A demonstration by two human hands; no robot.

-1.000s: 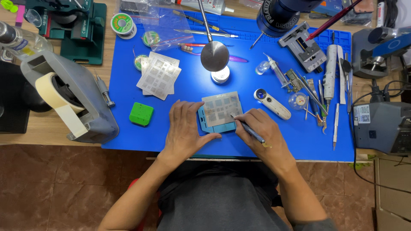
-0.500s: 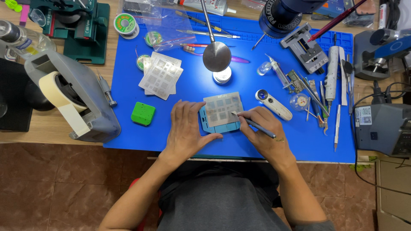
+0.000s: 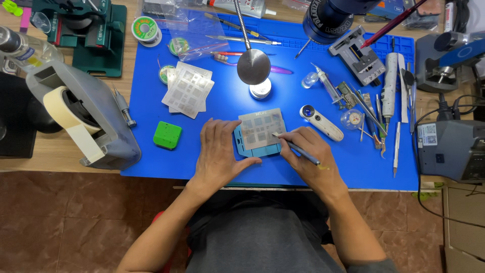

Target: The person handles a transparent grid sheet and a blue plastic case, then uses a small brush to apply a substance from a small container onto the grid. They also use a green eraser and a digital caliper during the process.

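Left hand [image 3: 218, 154] lies flat, fingers spread, pinning the blue jig [image 3: 256, 147] holding a metal stencil [image 3: 261, 128]; right hand [image 3: 308, 156] pinches a scraper [image 3: 297, 148] onto it.

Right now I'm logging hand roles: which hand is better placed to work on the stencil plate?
Probably the right hand: it holds the thin tool, tip at the stencil plate. The left hand braces the blue holder.

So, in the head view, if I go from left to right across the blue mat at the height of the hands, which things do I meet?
Tape dispenser → green block → left hand → grey stencil plate on its blue holder → right hand holding a thin tool → grey box with cables.
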